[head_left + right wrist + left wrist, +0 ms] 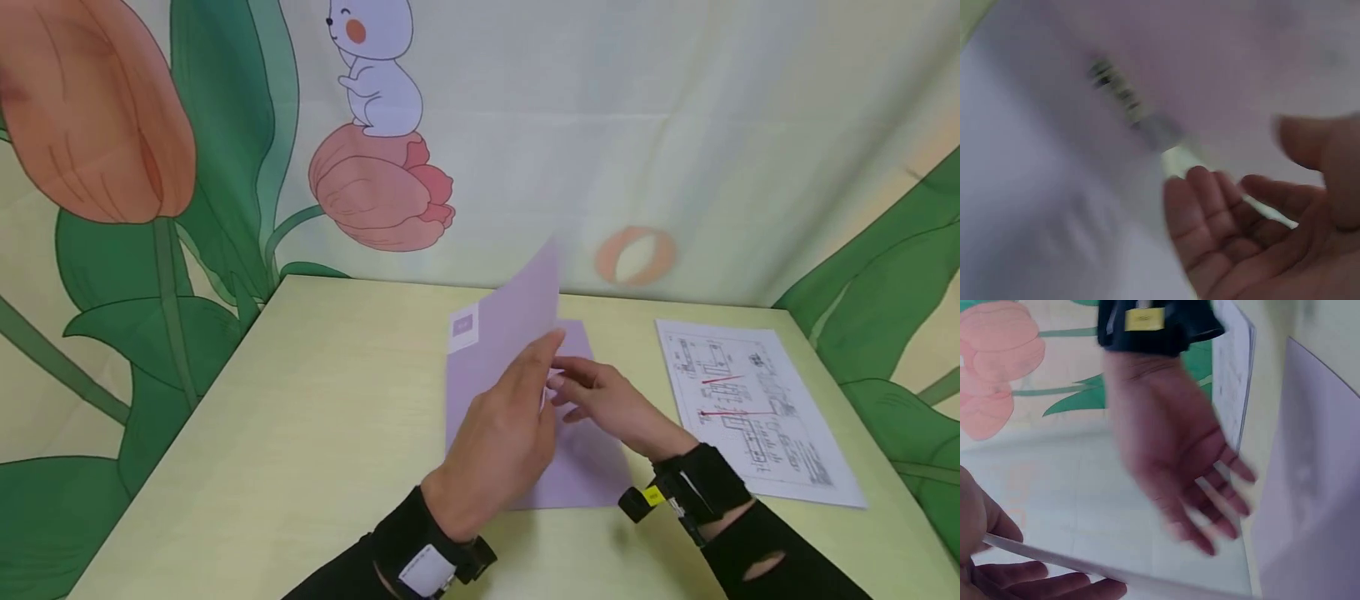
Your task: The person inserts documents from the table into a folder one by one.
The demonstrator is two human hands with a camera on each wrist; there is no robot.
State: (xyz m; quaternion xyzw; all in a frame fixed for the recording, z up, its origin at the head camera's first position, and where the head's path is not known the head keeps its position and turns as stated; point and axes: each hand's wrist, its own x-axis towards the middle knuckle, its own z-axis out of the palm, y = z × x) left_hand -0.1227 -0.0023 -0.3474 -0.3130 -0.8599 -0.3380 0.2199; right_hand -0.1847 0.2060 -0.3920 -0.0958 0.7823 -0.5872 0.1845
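Note:
A light purple folder lies on the table with one cover lifted almost upright and a white label near its upper left corner. My left hand grips the raised cover by its edge, thumb on one side and fingers on the other, as the left wrist view shows. Just inside the folder, above the flat purple part, is my right hand. Its fingers are loosely bent and hold nothing. In the right wrist view a blurred strip with dark marks shows on the purple surface; what it is cannot be told.
To the right of the folder lies a stack of white paper printed with technical drawings and red lines. A pale wooden table bears everything. Behind it hangs a curtain printed with tulips and a white animal.

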